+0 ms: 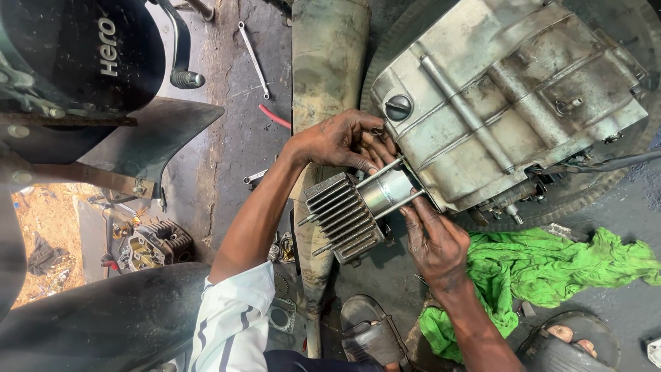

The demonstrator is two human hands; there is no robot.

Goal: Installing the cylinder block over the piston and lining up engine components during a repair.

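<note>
**Metal, grease, cloth around the engine case**

Engine case [509, 96]: cast metal, dull grey, matt, scuffed w/ grime. Finned cylinder [342, 217] against its lower left corner: dark metal, rough, sooty fins; the sleeve betw. cylinder and case is bright, smooth, semi-glossy steel. Studs there: bare shiny metal. Left hand [337, 141] and right hand [435, 244], both at that joint, are smeared w/ black oil. Rag [551, 265] below the case: green cloth, crumpled, matt. Exhaust pipe [325, 62] left of the case: dusty, dull metal. Spanner [253, 58] further left: polished metal. Floor [234, 131]: rough, oil-stained.
</note>
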